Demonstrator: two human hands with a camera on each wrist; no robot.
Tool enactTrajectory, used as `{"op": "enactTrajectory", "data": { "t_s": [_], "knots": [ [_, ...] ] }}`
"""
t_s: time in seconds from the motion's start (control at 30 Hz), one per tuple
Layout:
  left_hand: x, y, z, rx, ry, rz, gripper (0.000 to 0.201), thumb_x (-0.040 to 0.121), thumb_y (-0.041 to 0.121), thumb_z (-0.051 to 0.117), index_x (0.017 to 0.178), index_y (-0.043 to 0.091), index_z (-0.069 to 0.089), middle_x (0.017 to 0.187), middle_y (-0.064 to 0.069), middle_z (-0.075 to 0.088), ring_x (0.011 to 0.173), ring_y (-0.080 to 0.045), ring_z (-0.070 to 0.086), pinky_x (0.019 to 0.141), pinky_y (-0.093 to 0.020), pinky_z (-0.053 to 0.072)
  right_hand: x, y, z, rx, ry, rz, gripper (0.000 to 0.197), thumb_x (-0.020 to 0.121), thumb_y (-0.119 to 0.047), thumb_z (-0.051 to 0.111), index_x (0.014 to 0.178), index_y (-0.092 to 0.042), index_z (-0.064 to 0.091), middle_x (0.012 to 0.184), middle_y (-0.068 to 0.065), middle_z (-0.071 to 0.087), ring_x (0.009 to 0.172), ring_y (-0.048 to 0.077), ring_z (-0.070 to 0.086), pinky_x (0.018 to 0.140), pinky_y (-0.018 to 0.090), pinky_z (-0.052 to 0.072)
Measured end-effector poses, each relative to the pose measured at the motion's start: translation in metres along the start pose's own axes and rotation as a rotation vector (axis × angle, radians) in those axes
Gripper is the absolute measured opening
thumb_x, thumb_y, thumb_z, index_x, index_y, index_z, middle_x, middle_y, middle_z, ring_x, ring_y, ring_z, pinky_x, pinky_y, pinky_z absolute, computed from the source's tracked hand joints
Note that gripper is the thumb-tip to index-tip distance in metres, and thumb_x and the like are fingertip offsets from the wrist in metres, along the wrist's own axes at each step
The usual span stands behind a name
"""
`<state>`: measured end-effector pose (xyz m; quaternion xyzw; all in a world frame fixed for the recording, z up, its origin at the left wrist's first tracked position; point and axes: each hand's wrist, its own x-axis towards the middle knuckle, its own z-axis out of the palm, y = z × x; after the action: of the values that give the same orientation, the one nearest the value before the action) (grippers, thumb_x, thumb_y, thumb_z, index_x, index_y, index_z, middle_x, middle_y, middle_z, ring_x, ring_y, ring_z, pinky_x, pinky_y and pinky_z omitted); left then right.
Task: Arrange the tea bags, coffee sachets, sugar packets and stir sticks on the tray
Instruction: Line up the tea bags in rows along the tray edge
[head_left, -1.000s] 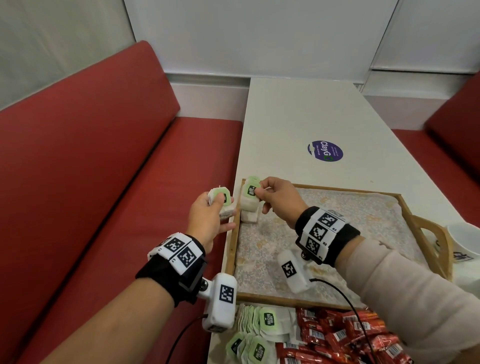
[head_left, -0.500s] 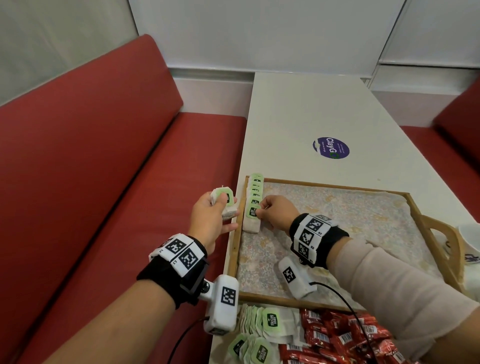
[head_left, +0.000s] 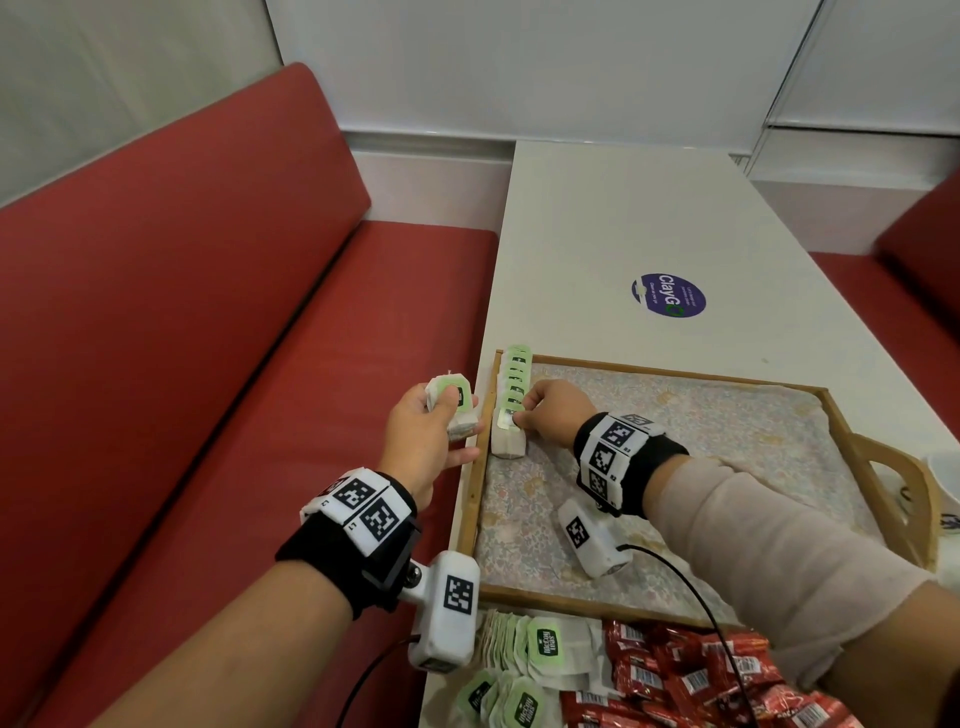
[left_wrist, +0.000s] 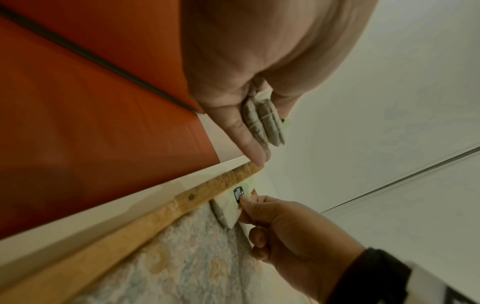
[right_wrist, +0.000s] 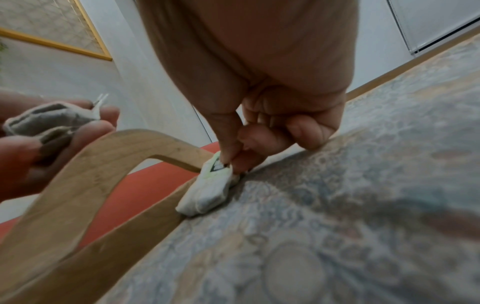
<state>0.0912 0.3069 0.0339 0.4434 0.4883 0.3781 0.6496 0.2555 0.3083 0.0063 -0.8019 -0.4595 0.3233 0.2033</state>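
A wooden tray (head_left: 470, 509) with a floral liner lies on the white table. A row of white tea bags with green tags (head_left: 511, 387) runs along its left wall. My right hand (head_left: 550, 415) pinches the nearest tea bag (head_left: 508, 441) of that row by its tag, the bag resting on the liner (right_wrist: 207, 191). My left hand (head_left: 426, 431) hovers just left of the tray, off the table edge, and grips a small stack of tea bags (head_left: 453, 408), also seen as tea bags (left_wrist: 262, 123) from below.
Loose tea bags (head_left: 524, 660) and red coffee sachets (head_left: 691, 675) are heaped on the table in front of the tray. A white cup (head_left: 943, 483) stands beyond the tray's right handle (head_left: 893, 467). A red bench (head_left: 182, 364) runs along the left.
My right hand has lowered a tea bag from above the tray's far left corner onto the near end of the row. My left hand has stayed beside the tray with its stack.
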Motion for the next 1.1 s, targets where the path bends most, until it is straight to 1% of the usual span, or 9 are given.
{"op": "enactTrajectory", "data": {
  "t_s": [0.27, 0.43, 0.53, 0.6, 0.7, 0.8, 0.93, 1.0, 1.1],
  "knots": [
    [-0.002, 0.000, 0.002, -0.015, -0.014, -0.013, 0.011, 0.100, 0.020, 0.044, 0.099, 0.017, 0.055, 0.097, -0.004, 0.067, 0.074, -0.014, 0.067, 0.048, -0.024, 0.055, 0.000, 0.001, -0.001, 0.019, 0.018, -0.010, 0.024, 0.084, -0.017, 0.069, 0.072, -0.020, 0.048, 0.089, 0.002, 0.063, 0.084, 0.020, 0.062, 0.084, 0.036, 0.052],
    [-0.003, 0.003, 0.001, -0.060, -0.033, -0.069, 0.011, 0.100, 0.021, 0.046, 0.100, 0.014, 0.054, 0.099, -0.007, 0.066, 0.073, -0.017, 0.066, 0.045, -0.022, 0.054, -0.002, 0.002, -0.004, 0.010, 0.030, -0.009, 0.019, 0.084, -0.025, 0.069, 0.082, -0.017, 0.053, 0.092, 0.003, 0.067, 0.084, 0.019, 0.063, 0.077, 0.032, 0.050],
    [-0.003, 0.006, -0.001, -0.077, -0.048, -0.097, 0.012, 0.099, 0.021, 0.047, 0.102, 0.012, 0.054, 0.096, -0.008, 0.066, 0.069, -0.015, 0.066, 0.043, -0.021, 0.053, -0.006, -0.001, -0.008, 0.070, 0.076, -0.093, 0.017, 0.088, -0.030, 0.064, 0.087, -0.016, 0.055, 0.094, 0.002, 0.065, 0.083, 0.017, 0.059, 0.072, 0.030, 0.046],
    [-0.003, 0.006, -0.001, -0.070, -0.064, -0.105, 0.017, 0.099, 0.023, 0.047, 0.109, 0.010, 0.053, 0.092, -0.007, 0.066, 0.064, -0.012, 0.067, 0.042, -0.020, 0.052, -0.013, -0.008, -0.014, 0.162, 0.072, -0.172, 0.019, 0.091, -0.034, 0.059, 0.086, -0.016, 0.057, 0.089, 0.001, 0.065, 0.078, 0.015, 0.059, 0.072, 0.030, 0.046],
    [-0.005, 0.007, 0.001, -0.060, -0.097, -0.111, 0.024, 0.100, 0.027, 0.046, 0.114, 0.009, 0.052, 0.090, -0.007, 0.067, 0.059, -0.009, 0.067, 0.042, -0.019, 0.052, -0.030, -0.021, -0.021, 0.298, -0.022, -0.248, 0.028, 0.093, -0.038, 0.055, 0.088, -0.012, 0.061, 0.076, -0.002, 0.063, 0.056, 0.003, 0.049, 0.061, 0.022, 0.039],
    [-0.008, 0.008, 0.004, -0.079, -0.127, -0.125, 0.026, 0.101, 0.031, 0.040, 0.110, 0.010, 0.053, 0.088, -0.008, 0.067, 0.058, -0.010, 0.068, 0.044, -0.020, 0.053, -0.039, -0.029, -0.022, 0.326, -0.069, -0.277, 0.031, 0.088, -0.042, 0.063, 0.089, -0.010, 0.065, 0.072, -0.004, 0.063, 0.051, -0.002, 0.047, 0.056, 0.018, 0.037],
    [-0.011, 0.012, 0.007, -0.138, -0.158, -0.159, 0.027, 0.103, 0.020, 0.033, 0.115, 0.007, 0.053, 0.092, -0.014, 0.066, 0.069, -0.019, 0.068, 0.048, -0.024, 0.056, -0.040, -0.030, -0.020, 0.379, -0.071, -0.268, 0.016, 0.080, -0.024, 0.075, 0.079, -0.012, 0.064, 0.060, -0.008, 0.057, 0.040, -0.005, 0.046, 0.050, 0.014, 0.034],
    [-0.011, 0.012, 0.007, -0.129, -0.180, -0.147, 0.024, 0.102, 0.010, 0.034, 0.117, 0.005, 0.052, 0.096, -0.015, 0.065, 0.078, -0.021, 0.067, 0.051, -0.024, 0.057, -0.040, -0.029, -0.021, 0.434, -0.056, -0.251, 0.014, 0.079, -0.017, 0.076, 0.078, -0.012, 0.063, 0.059, -0.006, 0.056, 0.041, -0.002, 0.044, 0.050, 0.016, 0.036],
    [-0.012, 0.011, 0.007, -0.081, -0.185, -0.104, 0.023, 0.099, 0.000, 0.038, 0.117, 0.006, 0.051, 0.101, -0.013, 0.064, 0.081, -0.019, 0.067, 0.054, -0.023, 0.057, -0.040, -0.026, -0.024, 0.493, -0.037, -0.238, 0.012, 0.079, -0.011, 0.075, 0.078, -0.011, 0.062, 0.062, -0.003, 0.056, 0.042, 0.000, 0.044, 0.054, 0.020, 0.040]
  ]
}}
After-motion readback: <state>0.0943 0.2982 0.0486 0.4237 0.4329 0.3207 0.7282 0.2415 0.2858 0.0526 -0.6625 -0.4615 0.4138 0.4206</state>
